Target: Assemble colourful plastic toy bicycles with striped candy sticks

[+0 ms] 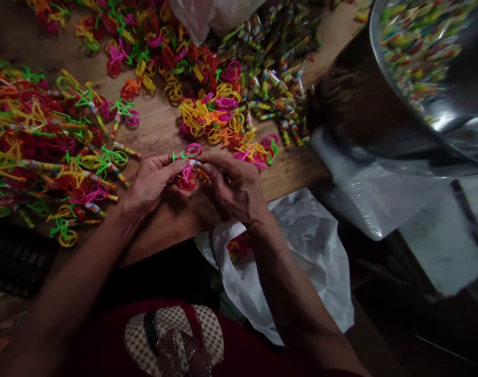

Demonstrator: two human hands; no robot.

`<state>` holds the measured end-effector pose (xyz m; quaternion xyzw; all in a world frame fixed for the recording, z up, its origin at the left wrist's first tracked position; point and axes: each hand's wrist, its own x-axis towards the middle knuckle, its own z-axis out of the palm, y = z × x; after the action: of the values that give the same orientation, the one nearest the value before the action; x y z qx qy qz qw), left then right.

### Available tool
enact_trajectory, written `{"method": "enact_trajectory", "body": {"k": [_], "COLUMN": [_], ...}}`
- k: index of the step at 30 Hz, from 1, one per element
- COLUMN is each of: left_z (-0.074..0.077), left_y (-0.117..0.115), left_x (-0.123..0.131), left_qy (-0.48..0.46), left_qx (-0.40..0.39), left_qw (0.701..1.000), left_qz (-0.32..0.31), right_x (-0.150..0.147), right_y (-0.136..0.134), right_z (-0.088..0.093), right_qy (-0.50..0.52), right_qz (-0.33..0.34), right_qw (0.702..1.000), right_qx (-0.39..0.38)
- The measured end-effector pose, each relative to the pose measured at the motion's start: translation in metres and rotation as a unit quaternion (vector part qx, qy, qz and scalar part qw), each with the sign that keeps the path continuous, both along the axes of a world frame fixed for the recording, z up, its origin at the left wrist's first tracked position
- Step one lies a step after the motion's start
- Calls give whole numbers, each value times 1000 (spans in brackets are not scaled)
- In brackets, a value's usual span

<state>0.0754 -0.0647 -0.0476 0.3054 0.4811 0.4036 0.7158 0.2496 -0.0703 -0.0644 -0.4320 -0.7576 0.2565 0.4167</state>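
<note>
Close to the table edge, my left hand (150, 183) is closed on a small plastic toy bicycle (187, 170) with pink, green and red parts. My right hand (236, 186) pinches a thin, printed wrapped candy tube (201, 170) against the toy; whether the two are joined I cannot tell. Just beyond my hands lies a heap of toy bicycles (207, 115) in yellow, pink, orange and red. Candy tubes (270, 89) in clear wrap are piled behind my right hand. To the left spreads a large pile of toy bicycles with tubes attached (38, 136).
A big metal pot (348, 99) holding many wrapped candies stands at the right. Below my right arm hangs a white plastic bag (309, 241) with colourful pieces inside. Clear plastic (364, 188) lies under the pot. A dark tray-like object (22, 256) sits at the left.
</note>
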Motion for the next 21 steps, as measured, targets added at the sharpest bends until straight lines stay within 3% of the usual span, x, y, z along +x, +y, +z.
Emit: {"method": "enact_trajectory", "body": {"k": [9, 14, 16, 18, 21], "left_z": [-7, -13, -5, 14, 51], "left_y": [-3, -3, -3, -3, 3], "left_x": [5, 9, 11, 5, -33], "left_qy": [19, 52, 58, 85, 229], "left_qx": [48, 47, 42, 40, 106], "left_qw": [999, 997, 997, 995, 966], "left_qz": [16, -10, -19, -13, 58], "right_x": [2, -6, -9, -7, 17], "right_y": [-13, -23, -25, -20, 0], "right_z": [-1, -11, -12, -8, 2], "right_qy": [-46, -42, -34, -22, -33], "right_qz": [-14, -50, -52, -42, -74], "right_qw": [999, 996, 996, 997, 996], "right_qx": [12, 56, 61, 64, 45]}}
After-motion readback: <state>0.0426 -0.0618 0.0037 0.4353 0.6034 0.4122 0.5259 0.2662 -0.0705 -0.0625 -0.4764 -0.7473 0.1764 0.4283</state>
